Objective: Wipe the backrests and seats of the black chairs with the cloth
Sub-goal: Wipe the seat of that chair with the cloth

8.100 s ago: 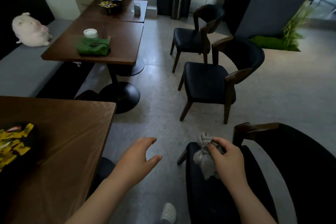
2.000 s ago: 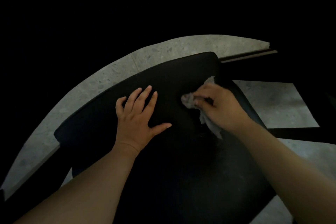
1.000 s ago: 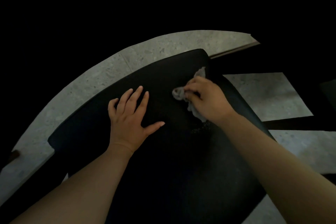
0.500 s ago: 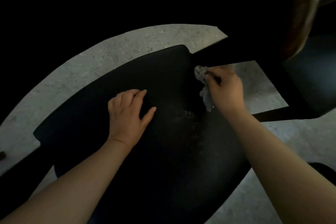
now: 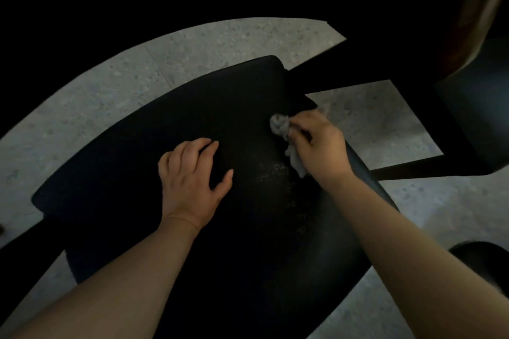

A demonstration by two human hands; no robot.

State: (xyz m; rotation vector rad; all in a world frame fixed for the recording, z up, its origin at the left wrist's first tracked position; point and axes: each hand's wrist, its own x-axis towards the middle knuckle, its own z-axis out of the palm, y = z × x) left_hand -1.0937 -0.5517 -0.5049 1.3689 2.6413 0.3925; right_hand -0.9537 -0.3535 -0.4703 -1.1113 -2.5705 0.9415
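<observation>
I look straight down on the black seat [image 5: 137, 179] of a chair that fills the middle of the view. My right hand [image 5: 319, 146] grips a crumpled grey cloth [image 5: 281, 126] and presses it against the seat's right edge, near the far corner. My left hand [image 5: 192, 176] rests on the middle of the seat with its fingers loosely bent and nothing in it. Pale crumbs or specks [image 5: 272, 173] lie on the seat between the two hands. The chair's backrest is out of view.
Speckled grey floor [image 5: 192, 47] shows beyond and to the right of the seat. A second dark chair with a brown wooden arm [image 5: 473, 22] stands at the upper right. The top of the view is black. A dark round shape [image 5: 484, 264] sits at the lower right.
My right hand has kept rubbing the cloth along the seat's right edge, shifting slightly nearer. My left hand's fingers, flat a second ago, are now bent. The view has tilted a little.
</observation>
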